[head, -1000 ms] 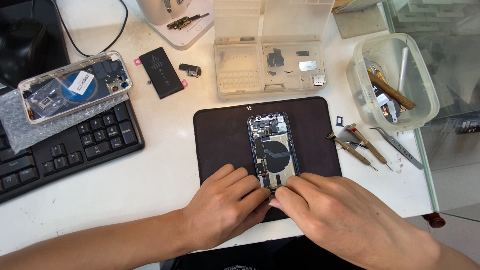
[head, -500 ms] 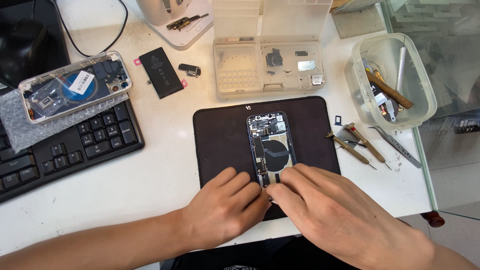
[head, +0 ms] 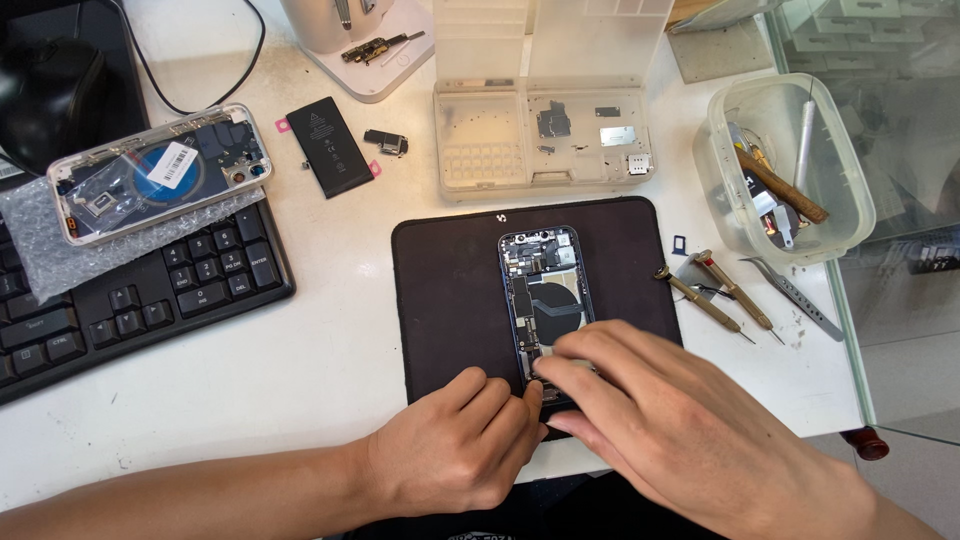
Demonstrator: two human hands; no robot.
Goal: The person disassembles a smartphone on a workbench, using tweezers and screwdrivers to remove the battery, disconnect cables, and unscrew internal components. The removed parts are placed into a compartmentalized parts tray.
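An opened phone body (head: 543,290) with bare circuit parts and a round coil lies upright on a black mat (head: 450,290). My left hand (head: 455,450) rests on the mat's near edge, its fingers curled against the phone's lower left corner. My right hand (head: 680,425) covers the phone's bottom end, fingertips pressing on something small there; what is under them is hidden.
A black keyboard (head: 130,310) with a second phone shell (head: 160,170) on bubble wrap lies at left. A loose battery (head: 330,147), a clear parts tray (head: 545,140), a plastic tub of tools (head: 785,165), screwdrivers (head: 715,295) and tweezers (head: 795,297) lie around. The table edge runs at right.
My right hand has crept a little up the phone's lower end. My left hand has stayed against the lower left corner.
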